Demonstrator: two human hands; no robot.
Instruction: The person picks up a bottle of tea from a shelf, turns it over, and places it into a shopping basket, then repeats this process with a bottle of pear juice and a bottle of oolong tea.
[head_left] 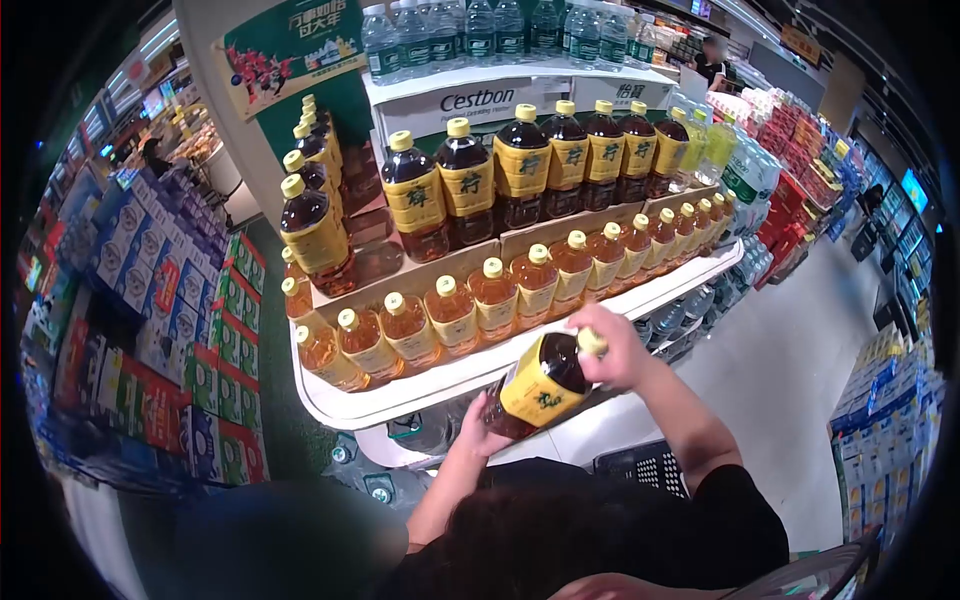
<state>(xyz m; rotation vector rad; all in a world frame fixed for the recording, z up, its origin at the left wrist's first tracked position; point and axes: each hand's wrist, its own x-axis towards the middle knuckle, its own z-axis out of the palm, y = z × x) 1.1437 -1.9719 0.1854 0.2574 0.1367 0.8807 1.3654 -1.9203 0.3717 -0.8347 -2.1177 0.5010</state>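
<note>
Between my hands a large bottle of dark tea [545, 388] with a yellow label and yellow cap is held tilted, its cap end up to the right. My left hand [483, 428] supports it near the base. My right hand [613, 350] is closed around the neck by the cap. Just beyond the bottle is a white display shelf [330, 400], where a front row of smaller amber tea bottles [448, 308] stands. Behind them, on a raised tier, stand large dark tea bottles [521, 165] with the same yellow labels.
Clear water bottles [480, 30] line the top shelf above a Cestbon sign [478, 102]. More water bottles [380, 488] sit low under the shelf. A black basket [645, 465] is below my right arm. Stacked cartons [150, 260] stand at left, and a person [710, 65] is far back.
</note>
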